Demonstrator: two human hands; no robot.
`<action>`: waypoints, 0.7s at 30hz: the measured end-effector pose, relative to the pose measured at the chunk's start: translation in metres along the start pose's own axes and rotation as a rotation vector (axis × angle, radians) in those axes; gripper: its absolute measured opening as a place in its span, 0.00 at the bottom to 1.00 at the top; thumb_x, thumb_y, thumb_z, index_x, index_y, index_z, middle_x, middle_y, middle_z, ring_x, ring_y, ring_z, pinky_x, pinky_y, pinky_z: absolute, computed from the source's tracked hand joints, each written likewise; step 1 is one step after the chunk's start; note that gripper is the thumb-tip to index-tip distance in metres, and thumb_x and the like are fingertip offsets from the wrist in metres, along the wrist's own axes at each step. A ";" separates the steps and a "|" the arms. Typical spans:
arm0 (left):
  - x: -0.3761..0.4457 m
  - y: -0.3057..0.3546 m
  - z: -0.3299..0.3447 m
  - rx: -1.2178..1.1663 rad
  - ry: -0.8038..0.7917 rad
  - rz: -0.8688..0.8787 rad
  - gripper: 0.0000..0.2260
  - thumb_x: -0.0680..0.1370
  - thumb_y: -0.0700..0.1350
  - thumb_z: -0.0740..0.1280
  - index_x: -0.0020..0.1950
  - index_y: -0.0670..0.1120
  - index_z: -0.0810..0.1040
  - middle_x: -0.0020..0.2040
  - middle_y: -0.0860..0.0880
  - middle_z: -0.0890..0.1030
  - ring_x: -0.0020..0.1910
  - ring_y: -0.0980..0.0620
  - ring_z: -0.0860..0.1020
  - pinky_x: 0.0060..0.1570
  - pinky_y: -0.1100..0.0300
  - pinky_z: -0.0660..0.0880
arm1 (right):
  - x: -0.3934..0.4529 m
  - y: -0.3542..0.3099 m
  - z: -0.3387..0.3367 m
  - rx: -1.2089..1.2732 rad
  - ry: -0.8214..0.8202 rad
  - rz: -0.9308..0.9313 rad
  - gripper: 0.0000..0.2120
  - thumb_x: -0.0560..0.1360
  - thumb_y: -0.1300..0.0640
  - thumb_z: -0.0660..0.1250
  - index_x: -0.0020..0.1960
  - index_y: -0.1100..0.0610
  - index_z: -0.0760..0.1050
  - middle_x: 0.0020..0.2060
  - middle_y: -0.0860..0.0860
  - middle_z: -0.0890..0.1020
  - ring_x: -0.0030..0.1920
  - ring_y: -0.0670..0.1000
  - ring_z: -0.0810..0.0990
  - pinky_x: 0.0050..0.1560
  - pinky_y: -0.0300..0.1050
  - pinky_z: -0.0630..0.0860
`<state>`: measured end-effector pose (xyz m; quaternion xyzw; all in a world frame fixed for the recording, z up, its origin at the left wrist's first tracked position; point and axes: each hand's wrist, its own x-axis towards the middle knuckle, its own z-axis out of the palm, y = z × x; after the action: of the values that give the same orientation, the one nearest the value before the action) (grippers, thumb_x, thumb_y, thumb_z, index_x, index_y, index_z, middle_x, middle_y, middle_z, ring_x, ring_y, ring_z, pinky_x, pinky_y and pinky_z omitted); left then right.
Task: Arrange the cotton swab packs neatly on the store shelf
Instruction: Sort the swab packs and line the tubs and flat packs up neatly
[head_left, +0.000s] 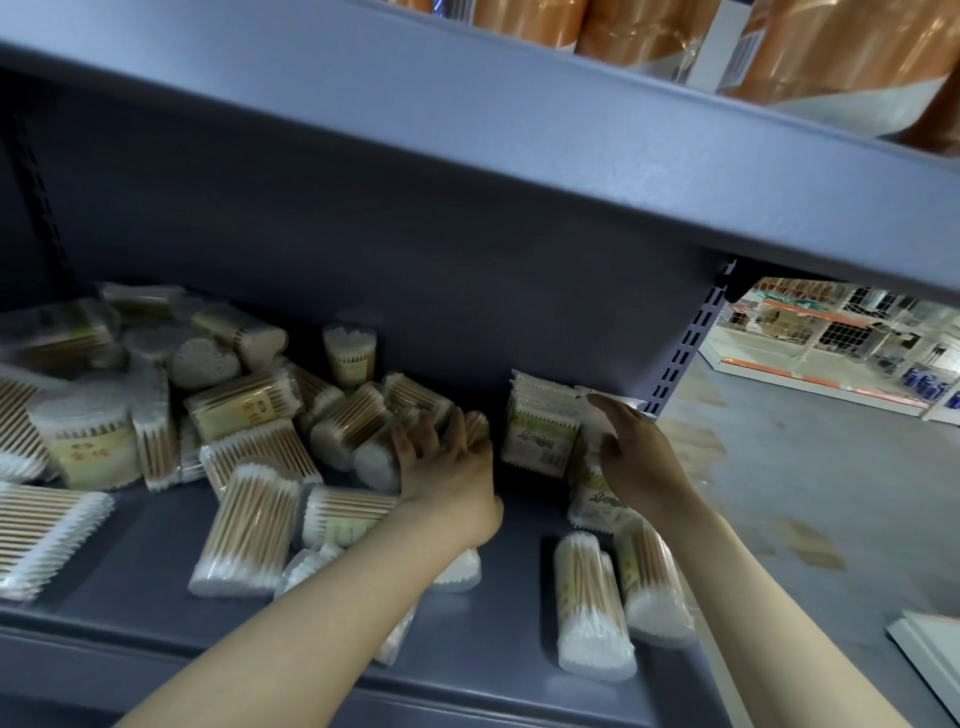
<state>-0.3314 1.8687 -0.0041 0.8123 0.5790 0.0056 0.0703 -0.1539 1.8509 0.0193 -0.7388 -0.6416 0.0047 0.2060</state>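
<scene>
On the grey shelf (156, 561), right end: right hand (631, 457) steadies an upright row of flat packs (540, 431), fingers loosely spread against it. Left hand (447, 467) curls over round packs in the loose heap (249, 415); firm grip or not, cannot tell. Risk: upright row is unsupported on its left, likely topples if released. Two cylinders (592, 608) near the front edge could roll off if bumped.

Head cam, close, looks down into shelf (156, 525).
</scene>
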 end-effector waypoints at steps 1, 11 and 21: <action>-0.001 -0.001 0.000 -0.004 0.020 0.000 0.32 0.77 0.52 0.59 0.77 0.49 0.47 0.77 0.44 0.41 0.73 0.35 0.40 0.69 0.36 0.37 | -0.001 -0.002 0.001 0.012 0.019 -0.017 0.27 0.74 0.70 0.55 0.72 0.56 0.63 0.70 0.53 0.67 0.70 0.54 0.64 0.65 0.41 0.62; -0.013 -0.027 -0.014 -0.093 0.256 0.035 0.22 0.77 0.53 0.58 0.71 0.52 0.62 0.74 0.46 0.56 0.73 0.40 0.52 0.70 0.39 0.48 | -0.007 -0.032 0.006 0.091 0.094 -0.098 0.24 0.71 0.72 0.57 0.65 0.58 0.72 0.65 0.54 0.73 0.66 0.54 0.69 0.60 0.35 0.62; -0.048 -0.120 -0.031 -0.073 0.495 -0.075 0.15 0.76 0.49 0.59 0.61 0.51 0.74 0.61 0.47 0.74 0.59 0.43 0.70 0.52 0.55 0.66 | -0.018 -0.104 0.031 0.246 0.096 -0.155 0.16 0.72 0.67 0.61 0.57 0.56 0.77 0.48 0.51 0.79 0.52 0.52 0.76 0.44 0.35 0.63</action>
<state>-0.4624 1.8648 0.0153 0.7610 0.6077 0.2227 -0.0444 -0.2639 1.8531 0.0183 -0.6556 -0.6808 0.0319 0.3250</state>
